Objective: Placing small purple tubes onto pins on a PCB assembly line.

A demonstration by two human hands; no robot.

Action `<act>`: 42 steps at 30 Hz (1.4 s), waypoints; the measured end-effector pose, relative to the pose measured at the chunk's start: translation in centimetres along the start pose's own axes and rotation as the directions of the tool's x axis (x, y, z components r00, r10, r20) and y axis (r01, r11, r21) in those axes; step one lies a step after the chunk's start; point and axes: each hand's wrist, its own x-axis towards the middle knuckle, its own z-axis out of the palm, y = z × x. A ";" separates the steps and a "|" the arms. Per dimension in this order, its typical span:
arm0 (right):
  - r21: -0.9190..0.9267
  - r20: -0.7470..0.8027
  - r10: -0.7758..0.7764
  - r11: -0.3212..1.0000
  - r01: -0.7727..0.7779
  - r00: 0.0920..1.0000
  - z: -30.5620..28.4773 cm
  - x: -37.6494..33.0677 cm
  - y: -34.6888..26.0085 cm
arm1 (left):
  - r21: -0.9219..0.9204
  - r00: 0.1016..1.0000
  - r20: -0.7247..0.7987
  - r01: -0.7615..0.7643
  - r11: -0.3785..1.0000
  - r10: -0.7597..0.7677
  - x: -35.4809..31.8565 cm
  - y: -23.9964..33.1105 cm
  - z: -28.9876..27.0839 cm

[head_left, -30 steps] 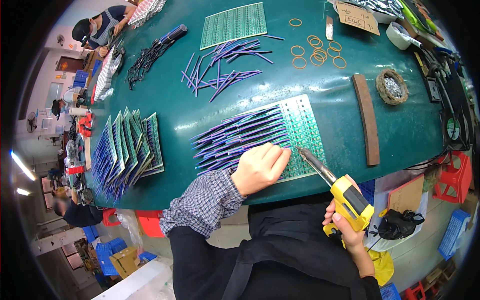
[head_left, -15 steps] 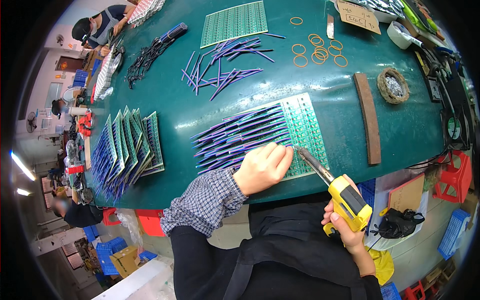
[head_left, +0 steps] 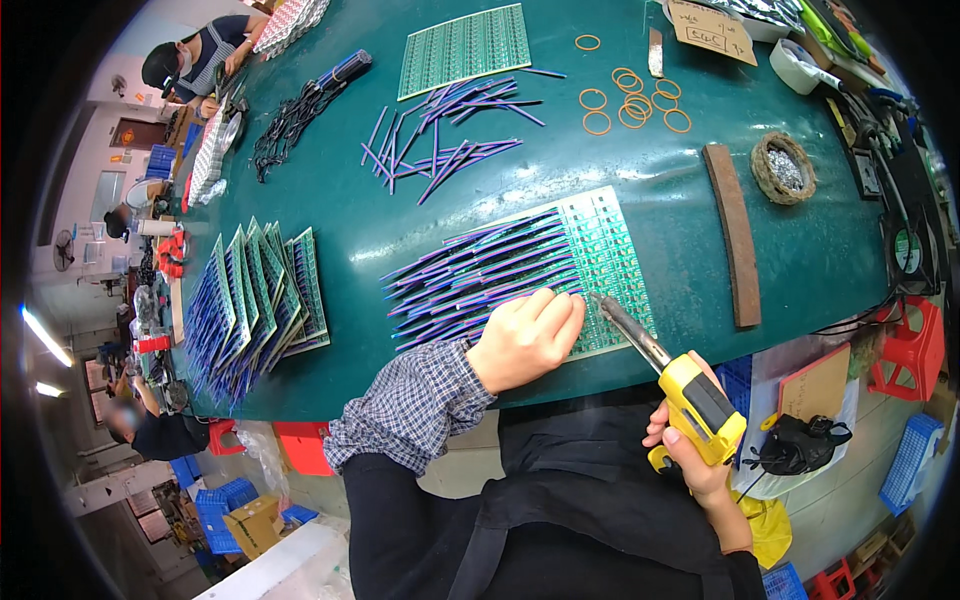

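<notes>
A green circuit board panel (head_left: 622, 255) lies on the table in front of me, rows of short purple-blue wires (head_left: 480, 265) reaching out from it to the left. My left hand (head_left: 528, 342) is closed in a pinch at the wire ends over the lower part of the panel. It grips a wire there, mostly hidden by the fingers. In my right hand (head_left: 690, 440) is a yellow and black soldering gun (head_left: 703, 408). Its metal tip slants up-left and meets the panel just right of my left fingertips.
Wired panels (head_left: 262, 300) are stacked at left. Loose wires (head_left: 440, 150), a bare panel (head_left: 465, 50) and a dark cable bundle (head_left: 305, 110) lie beyond. Rubber bands (head_left: 633, 105), a brown bar (head_left: 733, 235) and a round holder (head_left: 784, 170) are at right. Another person (head_left: 205, 60) works far left.
My hands and the soldering gun stay almost in place. The view has shifted slightly. At the lower left, a person in the background has raised an arm.
</notes>
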 end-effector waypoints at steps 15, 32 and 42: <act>0.036 -0.031 -0.090 0.995 0.091 0.995 0.1 0.2 -0.2 | 0.034 0.999 -0.027 -0.018 0.999 0.019 0.2 0.1 0.0; -0.087 0.065 -0.008 0.996 0.013 0.998 -0.4 -0.1 -0.6 | -0.042 1.000 -0.010 -0.024 0.999 0.024 -0.1 -0.2 0.0; -0.054 0.041 -0.027 0.998 0.029 0.999 -0.4 -0.3 -0.5 | -0.045 0.999 -0.019 -0.036 0.998 0.036 0.0 -0.3 0.1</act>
